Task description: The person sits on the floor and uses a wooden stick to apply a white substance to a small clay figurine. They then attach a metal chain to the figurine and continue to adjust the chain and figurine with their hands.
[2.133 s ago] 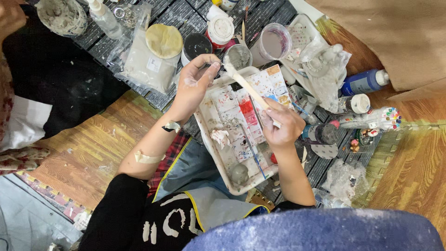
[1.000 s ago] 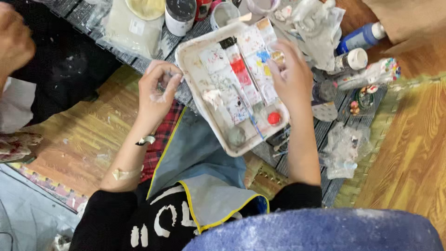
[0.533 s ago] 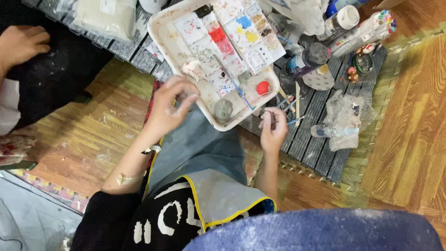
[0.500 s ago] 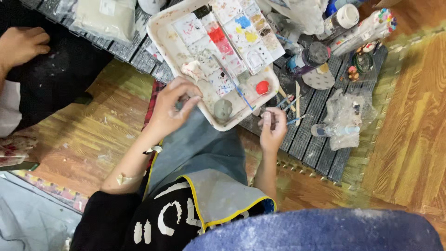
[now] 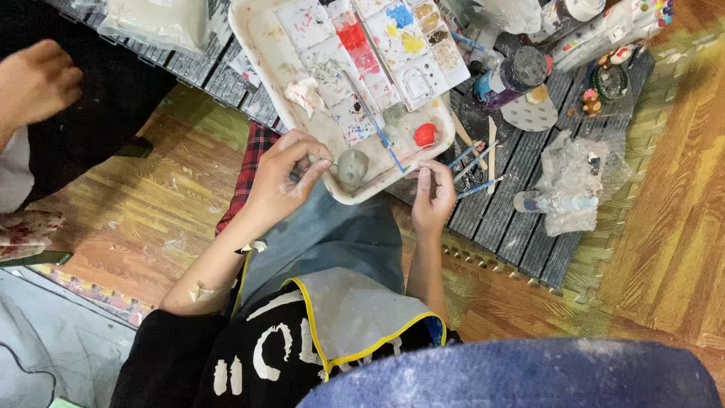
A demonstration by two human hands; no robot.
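Left hand (image 5: 283, 177) pinches a small tool at the unpainted grey clay figure (image 5: 352, 168) on the white plastic tray (image 5: 264, 57), right hand (image 5: 434, 196) curled, seemingly empty, at its rim.

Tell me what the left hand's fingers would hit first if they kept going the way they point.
Probably the small grey clay figure on the tray's near edge; the left hand points right, straight at it, seemingly touching it, though depth is unclear.

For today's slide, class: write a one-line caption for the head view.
Left hand touches a grey clay lump on the paint-smeared white tray; right hand steadies the tray's edge.
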